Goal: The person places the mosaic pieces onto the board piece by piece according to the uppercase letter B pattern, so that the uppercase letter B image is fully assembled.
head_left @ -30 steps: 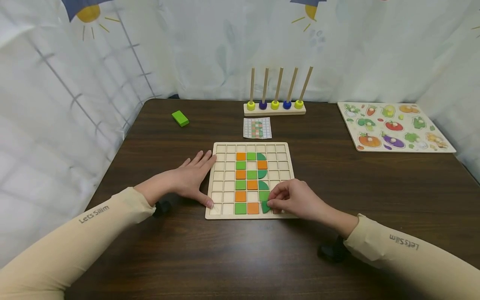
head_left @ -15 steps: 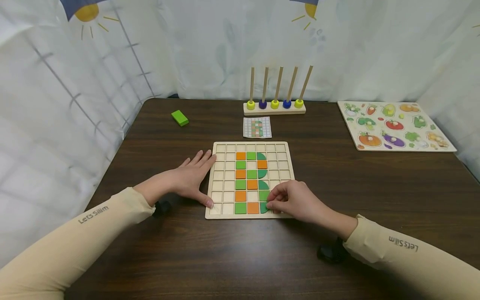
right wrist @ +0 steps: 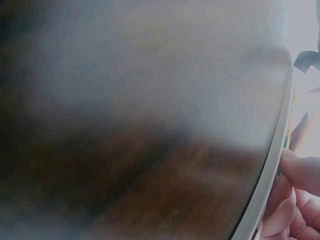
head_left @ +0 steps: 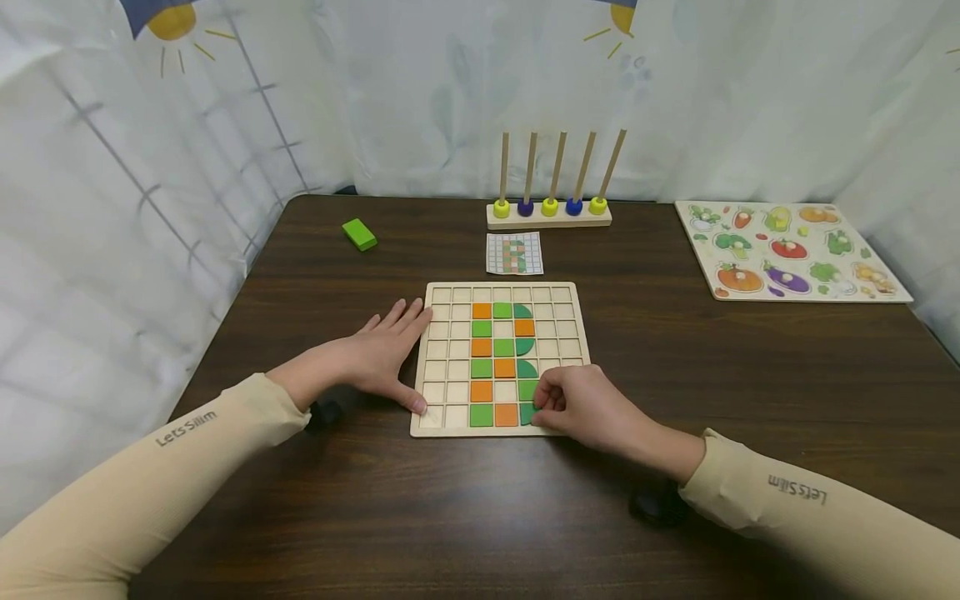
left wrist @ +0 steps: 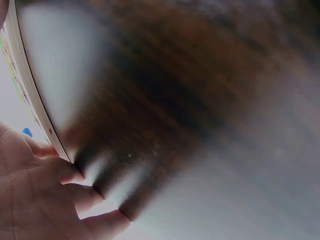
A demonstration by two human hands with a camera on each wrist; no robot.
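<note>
A square wooden grid board [head_left: 456,417] lies on the dark table, with orange, light green and dark green tiles in its middle columns. My left hand [head_left: 378,358] is spread flat at the board's left edge, thumb on its lower left corner. At the bottom row my right hand [head_left: 592,406], fingers curled, has thumb and fingertips on a dark green quarter-round tile [head_left: 527,413]. This tile sits in its cell, partly covered by the thumb. Behind the board lies a small printed card [head_left: 513,253] with a similar grid pattern. Both wrist views are mostly blurred table.
A bead stand [head_left: 550,218] with several upright pegs is at the back. To its right lies a vegetable puzzle board [head_left: 795,254]. A light green block [head_left: 360,235] rests at the back left. White curtains [head_left: 420,100] surround the table.
The dark green quarter-round tile has gone from tilted to level in its cell. My right hand has shifted slightly, its fingers still at the tile. My left hand has stayed in place.
</note>
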